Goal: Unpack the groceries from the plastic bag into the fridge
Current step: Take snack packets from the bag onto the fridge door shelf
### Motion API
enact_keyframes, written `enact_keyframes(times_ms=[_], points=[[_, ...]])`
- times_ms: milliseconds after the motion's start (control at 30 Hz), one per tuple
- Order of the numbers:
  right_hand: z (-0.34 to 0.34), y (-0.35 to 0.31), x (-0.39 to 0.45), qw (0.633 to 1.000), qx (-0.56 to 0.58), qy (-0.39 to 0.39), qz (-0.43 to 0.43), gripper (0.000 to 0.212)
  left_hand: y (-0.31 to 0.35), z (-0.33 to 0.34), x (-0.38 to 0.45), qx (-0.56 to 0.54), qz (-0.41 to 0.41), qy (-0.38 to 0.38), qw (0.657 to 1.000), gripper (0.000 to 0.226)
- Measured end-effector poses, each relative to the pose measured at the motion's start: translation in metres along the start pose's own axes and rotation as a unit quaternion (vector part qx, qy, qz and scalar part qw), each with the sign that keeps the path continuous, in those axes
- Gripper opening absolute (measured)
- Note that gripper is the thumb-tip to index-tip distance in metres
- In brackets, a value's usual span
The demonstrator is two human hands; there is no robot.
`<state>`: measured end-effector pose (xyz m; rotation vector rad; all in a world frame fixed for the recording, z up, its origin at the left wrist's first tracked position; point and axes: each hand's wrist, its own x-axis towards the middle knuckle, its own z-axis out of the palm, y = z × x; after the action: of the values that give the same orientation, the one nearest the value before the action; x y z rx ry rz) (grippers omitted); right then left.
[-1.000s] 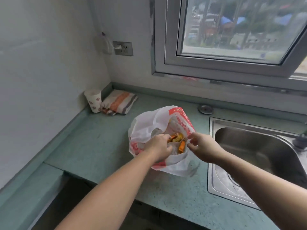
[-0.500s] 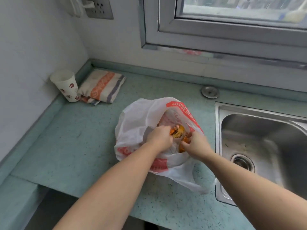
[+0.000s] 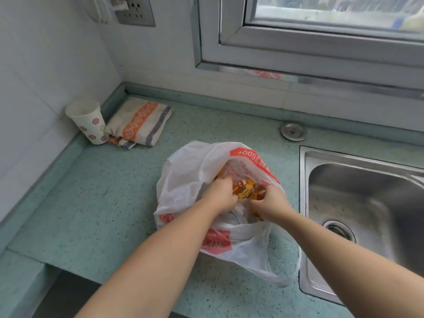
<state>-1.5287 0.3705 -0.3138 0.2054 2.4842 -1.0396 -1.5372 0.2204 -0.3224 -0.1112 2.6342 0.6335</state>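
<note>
A white plastic bag [image 3: 183,175] with red print lies open on the green countertop [image 3: 91,203]. Inside it show orange and yellow snack packets [image 3: 243,191]. Both hands are in the bag's mouth. My left hand [image 3: 221,195] has its fingers curled around the packets on the left. My right hand [image 3: 270,203] grips the packets from the right side. The lower part of the packets is hidden by my hands and the bag. No fridge is in view.
A steel sink [image 3: 362,216] sits right beside the bag. A paper cup [image 3: 88,121] and a folded striped cloth [image 3: 140,122] lie in the back left corner. A round metal cap [image 3: 293,130] is behind the bag, below the window [image 3: 321,31].
My head has tilted down and closer to the counter. My right hand has moved from the bag's rim into the bag, and both hands have closed on the packets.
</note>
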Motion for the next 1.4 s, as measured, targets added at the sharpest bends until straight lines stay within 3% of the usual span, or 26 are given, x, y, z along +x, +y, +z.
enact_keyframes(times_ms=[167,433,533,600,700,967,1133,1300,1400], points=[[-0.025,-0.015,-0.013,0.994,0.107,-0.015,-0.001,0.016,0.005,-0.013,-0.009,-0.067,-0.007,0.031,0.997,0.054],[-0.057,-0.048,-0.038,0.983,0.174,-0.057,-0.016,0.019,0.026,-0.057,-0.058,-0.144,-0.02,0.076,0.986,0.039],[-0.077,-0.064,-0.055,0.987,0.136,-0.066,-0.05,0.021,0.037,-0.079,-0.084,-0.137,-0.021,0.103,0.985,0.036],[-0.093,-0.077,-0.068,0.99,0.098,-0.039,-0.089,0.029,0.045,-0.096,-0.1,-0.135,-0.009,0.127,0.983,0.027],[-0.122,-0.097,-0.09,0.986,0.035,0.029,-0.16,0.049,0.063,-0.123,-0.126,-0.125,0.01,0.17,0.977,0.036],[-0.201,-0.121,-0.15,0.947,-0.018,0.166,-0.274,0.055,0.107,-0.177,-0.179,0.0,0.078,0.259,0.963,0.04],[-0.251,-0.105,-0.195,0.934,-0.031,0.251,-0.251,0.053,0.121,-0.204,-0.191,0.034,0.131,0.296,0.946,0.04],[-0.266,-0.079,-0.237,0.929,-0.022,0.321,-0.181,0.051,0.135,-0.205,-0.188,0.027,0.205,0.269,0.941,0.043],[-0.256,-0.065,-0.262,0.923,-0.003,0.357,-0.146,0.034,0.141,-0.187,-0.18,0.042,0.239,0.244,0.939,0.041]])
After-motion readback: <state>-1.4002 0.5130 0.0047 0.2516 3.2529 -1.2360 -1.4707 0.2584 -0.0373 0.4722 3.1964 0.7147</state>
